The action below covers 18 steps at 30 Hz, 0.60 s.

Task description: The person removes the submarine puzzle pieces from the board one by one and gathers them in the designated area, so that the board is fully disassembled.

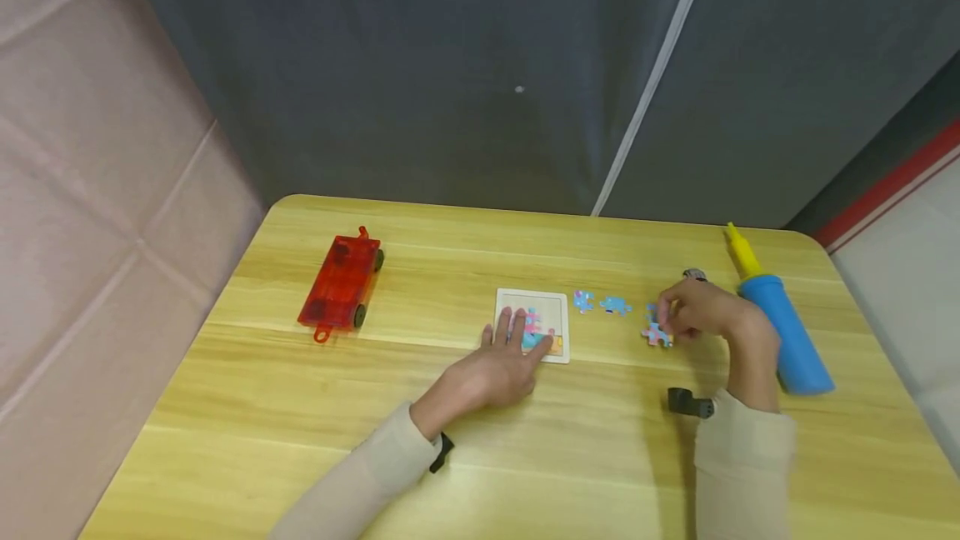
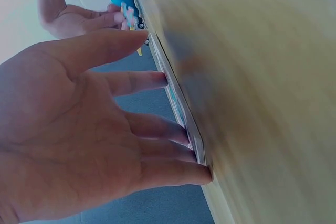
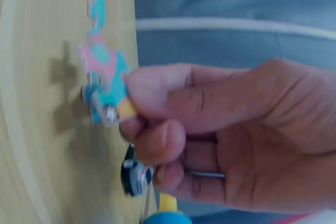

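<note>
My left hand (image 1: pixel 495 373) rests its spread, straight fingers on a white-framed jigsaw tray (image 1: pixel 555 303); pink, blue and orange pieces lie in its lower part, partly hidden by the fingers. Right of the tray, my right hand (image 1: pixel 697 309) pinches a jigsaw piece (image 3: pixel 107 74) between thumb and index finger. This piece is pink and turquoise with a yellow corner, held up above the table in the right wrist view. Two loose blue pieces, one (image 1: pixel 582 301) beside the tray and another (image 1: pixel 616 306) farther right, lie between the hands. A further blue piece (image 1: pixel 651 309) is partly covered by the right hand.
At the left stands a red see-through toy wagon (image 1: pixel 341 282) with black wheels. A blue hand pump (image 1: pixel 787 336) with a yellow nozzle lies beyond my right wrist. Behind the right hand sits a small dark-and-white object (image 1: pixel 694 274). A dark grey partition (image 1: pixel 450 90) borders the table's far edge.
</note>
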Each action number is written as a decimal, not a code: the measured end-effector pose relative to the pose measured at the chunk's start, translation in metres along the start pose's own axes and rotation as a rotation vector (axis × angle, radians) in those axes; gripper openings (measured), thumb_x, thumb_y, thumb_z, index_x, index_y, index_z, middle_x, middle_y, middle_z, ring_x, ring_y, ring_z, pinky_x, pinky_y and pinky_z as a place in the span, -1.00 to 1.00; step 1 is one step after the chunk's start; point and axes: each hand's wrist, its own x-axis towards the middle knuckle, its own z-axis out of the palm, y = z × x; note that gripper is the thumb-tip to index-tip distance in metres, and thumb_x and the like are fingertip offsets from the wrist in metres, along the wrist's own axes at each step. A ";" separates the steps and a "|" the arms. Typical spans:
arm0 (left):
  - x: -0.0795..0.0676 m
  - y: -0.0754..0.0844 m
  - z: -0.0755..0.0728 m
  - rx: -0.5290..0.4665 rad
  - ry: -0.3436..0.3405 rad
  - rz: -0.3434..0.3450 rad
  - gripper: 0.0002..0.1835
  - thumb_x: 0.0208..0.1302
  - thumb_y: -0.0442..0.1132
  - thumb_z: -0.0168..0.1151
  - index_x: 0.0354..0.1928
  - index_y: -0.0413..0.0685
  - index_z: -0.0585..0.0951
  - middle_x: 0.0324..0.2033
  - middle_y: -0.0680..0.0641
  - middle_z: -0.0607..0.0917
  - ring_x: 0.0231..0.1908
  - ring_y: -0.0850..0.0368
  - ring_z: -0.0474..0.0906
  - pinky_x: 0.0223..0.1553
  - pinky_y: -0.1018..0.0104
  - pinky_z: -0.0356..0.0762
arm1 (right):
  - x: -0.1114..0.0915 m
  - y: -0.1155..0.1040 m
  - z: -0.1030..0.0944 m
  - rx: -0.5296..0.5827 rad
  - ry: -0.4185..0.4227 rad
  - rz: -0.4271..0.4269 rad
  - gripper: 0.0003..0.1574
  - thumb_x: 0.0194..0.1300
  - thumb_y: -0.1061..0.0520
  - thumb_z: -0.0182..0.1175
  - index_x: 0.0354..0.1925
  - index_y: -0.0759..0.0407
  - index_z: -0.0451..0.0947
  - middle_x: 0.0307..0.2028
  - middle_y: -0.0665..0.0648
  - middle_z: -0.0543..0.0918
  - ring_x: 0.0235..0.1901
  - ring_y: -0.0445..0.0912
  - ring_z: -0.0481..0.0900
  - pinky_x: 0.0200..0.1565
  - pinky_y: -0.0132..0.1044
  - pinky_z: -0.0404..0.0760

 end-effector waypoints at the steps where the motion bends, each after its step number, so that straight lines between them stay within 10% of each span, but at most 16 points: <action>1: 0.000 0.000 0.000 -0.001 0.001 0.001 -0.30 0.76 -0.18 -0.06 0.80 0.16 0.07 0.75 -0.41 -0.21 0.75 -0.35 -0.37 0.72 -0.24 -0.08 | -0.002 0.004 -0.001 0.006 -0.004 0.018 -0.85 0.36 0.49 0.10 -0.28 0.41 0.60 -0.54 0.02 0.48 -0.54 -0.12 0.35 -0.39 -0.23 0.44; 18: -0.001 -0.002 -0.001 -0.019 -0.002 0.016 -0.31 0.76 -0.18 -0.06 0.80 0.16 0.08 0.75 -0.40 -0.20 0.75 -0.33 -0.38 0.71 -0.23 -0.07 | 0.007 -0.006 0.010 -0.072 0.092 0.258 -0.94 0.38 0.52 0.19 -0.19 0.50 0.56 -0.34 0.26 0.58 -0.50 -0.10 0.64 -0.32 -0.26 0.72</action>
